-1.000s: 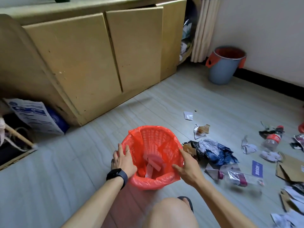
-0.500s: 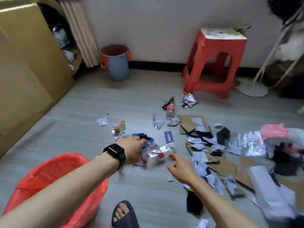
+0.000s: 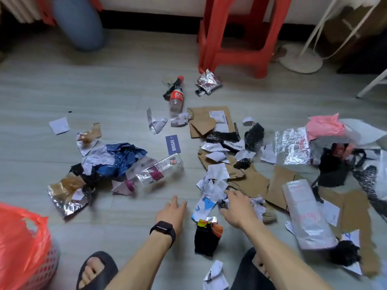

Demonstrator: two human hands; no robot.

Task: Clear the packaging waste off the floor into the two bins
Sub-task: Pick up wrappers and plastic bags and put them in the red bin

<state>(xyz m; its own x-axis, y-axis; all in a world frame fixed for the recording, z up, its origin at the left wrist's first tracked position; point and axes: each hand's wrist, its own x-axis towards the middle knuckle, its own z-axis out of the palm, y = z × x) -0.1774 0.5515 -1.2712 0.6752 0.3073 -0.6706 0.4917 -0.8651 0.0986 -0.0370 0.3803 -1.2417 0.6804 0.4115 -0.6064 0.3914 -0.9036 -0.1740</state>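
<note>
Reach into scattered litter, both hands low at centre frame

The left hand [image 3: 172, 212] hovers over bare floor [image 3: 62, 84] with fingers straight and holding nothing, probably poised to help gather. The right hand [image 3: 236, 208] rests on crumpled paper scraps [image 3: 213, 185], its fingers bent down into them. Blur hides whether they pinch anything. Packaging waste [image 3: 293, 147] lies spread across the middle and right. The red-lined bin [image 3: 23, 248], cut off at lower left, sits near for easy dropping. The blue-grey bin [image 3: 81, 28], upper left, loses its rim to the frame edge.

We see paper scraps [image 3: 216, 184], foil [image 3: 292, 147], cardboard [image 3: 250, 182] and bottles [image 3: 176, 98] strewn over the floor [image 3: 100, 91], red-bagged bin [image 3: 21, 248] near-left, blue bin [image 3: 82, 24] beyond.
</note>
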